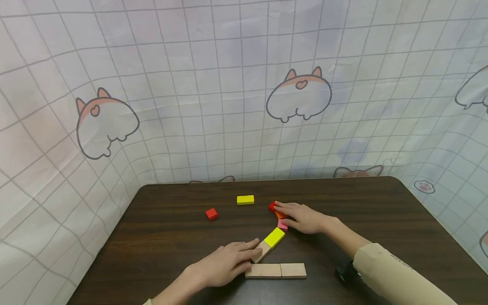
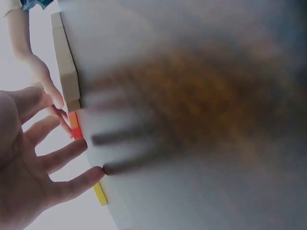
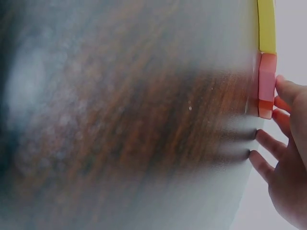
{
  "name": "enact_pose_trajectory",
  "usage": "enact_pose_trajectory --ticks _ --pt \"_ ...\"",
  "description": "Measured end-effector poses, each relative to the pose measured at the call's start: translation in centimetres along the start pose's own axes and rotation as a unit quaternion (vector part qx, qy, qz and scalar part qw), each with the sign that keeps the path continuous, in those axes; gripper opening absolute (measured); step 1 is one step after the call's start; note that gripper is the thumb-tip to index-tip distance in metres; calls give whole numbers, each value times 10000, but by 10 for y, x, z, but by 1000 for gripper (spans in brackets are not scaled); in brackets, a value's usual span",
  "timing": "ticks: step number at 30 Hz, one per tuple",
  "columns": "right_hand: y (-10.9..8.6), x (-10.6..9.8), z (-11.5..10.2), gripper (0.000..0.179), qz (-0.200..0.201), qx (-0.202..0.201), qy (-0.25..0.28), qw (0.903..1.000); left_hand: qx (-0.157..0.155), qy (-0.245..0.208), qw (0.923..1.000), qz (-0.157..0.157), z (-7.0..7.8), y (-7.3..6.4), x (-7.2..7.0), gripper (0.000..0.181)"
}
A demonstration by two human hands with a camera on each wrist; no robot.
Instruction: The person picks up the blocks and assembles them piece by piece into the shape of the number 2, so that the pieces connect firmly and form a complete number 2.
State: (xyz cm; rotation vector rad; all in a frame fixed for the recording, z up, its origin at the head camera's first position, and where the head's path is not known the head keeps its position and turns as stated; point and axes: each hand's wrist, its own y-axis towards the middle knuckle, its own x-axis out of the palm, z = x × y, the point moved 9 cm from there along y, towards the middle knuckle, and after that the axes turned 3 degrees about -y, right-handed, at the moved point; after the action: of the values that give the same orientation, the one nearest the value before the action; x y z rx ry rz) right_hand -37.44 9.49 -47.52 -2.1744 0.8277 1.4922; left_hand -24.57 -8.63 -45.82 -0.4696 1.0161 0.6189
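My left hand (image 1: 226, 262) lies palm down on the table, fingers spread, its fingertips at a plain wooden block (image 1: 262, 251) and near a second wooden block (image 1: 264, 271). End to end with the slanted wooden one is a yellow block (image 1: 275, 237). Farther along the bent row come a pink block (image 1: 282, 225), an orange block (image 1: 280, 215) and a red block (image 1: 272, 206). Over these my right hand (image 1: 305, 219) reaches, its thumb at the pink block and its fingers partly hiding the orange and red ones. In the right wrist view, the other fingertips touch the table.
Another wooden block (image 1: 293, 271) continues the straight front row. A loose red block (image 1: 211, 214) and a yellow block (image 1: 245, 200) lie farther back on the dark wooden table (image 1: 164, 237). A patterned curtain (image 1: 206, 106) hangs behind. Something dark is by the right sleeve (image 1: 389, 271).
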Motion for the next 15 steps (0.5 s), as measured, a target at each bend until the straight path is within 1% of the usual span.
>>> enact_pose_trajectory --ticks 4,8,15 --pt "1 0 0 60 -10 -13 -5 10000 135 -226 9990 361 -4 6 -11 45" --pt "1 -1 0 61 -22 -16 3 10000 140 -362 9957 838 -15 15 -24 39" --pt "2 0 0 60 -33 -60 -35 10000 90 -27 9866 1628 -39 27 -48 30"
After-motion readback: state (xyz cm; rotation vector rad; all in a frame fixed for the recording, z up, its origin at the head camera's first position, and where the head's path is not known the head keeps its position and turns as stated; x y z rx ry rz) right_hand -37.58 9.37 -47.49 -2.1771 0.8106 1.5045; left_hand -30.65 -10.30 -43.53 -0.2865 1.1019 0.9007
